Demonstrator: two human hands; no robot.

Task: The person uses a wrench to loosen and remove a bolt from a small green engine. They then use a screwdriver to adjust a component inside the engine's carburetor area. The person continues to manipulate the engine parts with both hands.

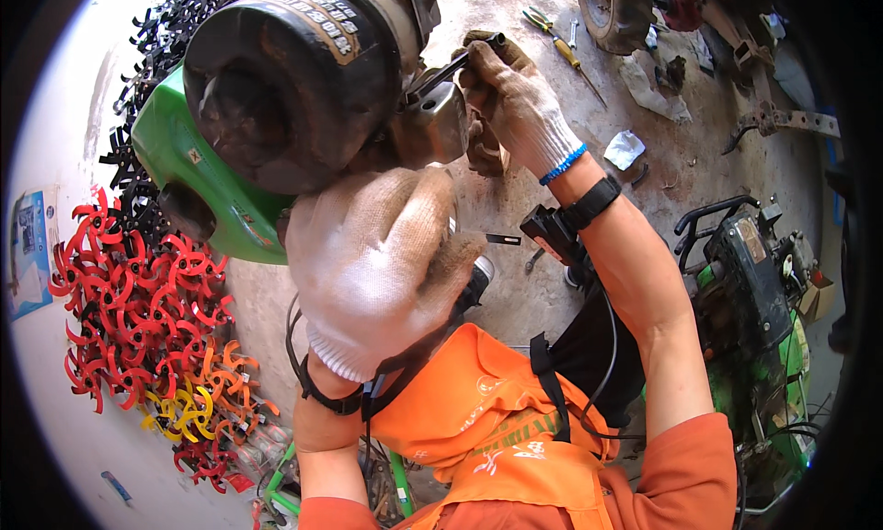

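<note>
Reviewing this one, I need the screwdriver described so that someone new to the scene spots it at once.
Start at the big black drum on the green machine, then go right, past the gloved right hand, to the floor beyond. There the screwdriver lies just below the pliers and wrench. Its single yellow handle and long, thin shaft set it apart.

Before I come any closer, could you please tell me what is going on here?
A person in an orange apron is working at a black drum-shaped housing beside a green cover. The gloved right hand grips a dark metal bar close to the housing. The left hand is at its near side; whether it holds anything is unclear. Pliers and a screwdriver lie on the floor.
</note>
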